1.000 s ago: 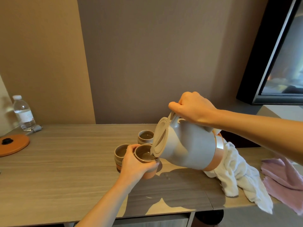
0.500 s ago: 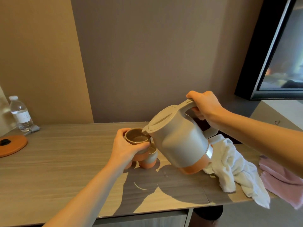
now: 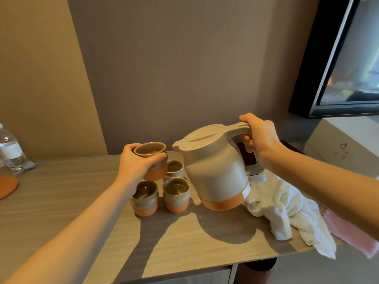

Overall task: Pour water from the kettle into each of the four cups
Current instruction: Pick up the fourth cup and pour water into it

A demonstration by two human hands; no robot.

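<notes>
My right hand (image 3: 260, 136) grips the handle of a grey kettle (image 3: 215, 169) with an orange base, held nearly upright just above the table, lid closed. My left hand (image 3: 135, 162) holds one grey-and-terracotta cup (image 3: 151, 158) lifted above the others, water visible inside. Three more cups stand on the wooden table (image 3: 61, 191): one at the back (image 3: 175, 168), one front left (image 3: 146, 198), one front right (image 3: 176, 194). Each shows liquid inside. The kettle's spout points toward the lifted cup, a short gap apart.
A white towel (image 3: 287, 214) and a pink cloth (image 3: 348, 234) lie at the table's right end. A water bottle (image 3: 10, 148) and an orange disc (image 3: 6, 187) sit at far left. A dark screen (image 3: 348, 58) hangs at upper right.
The kettle has swung back from a steep pouring tilt to nearly upright. My left hand has raised its cup off the table, above the other three.
</notes>
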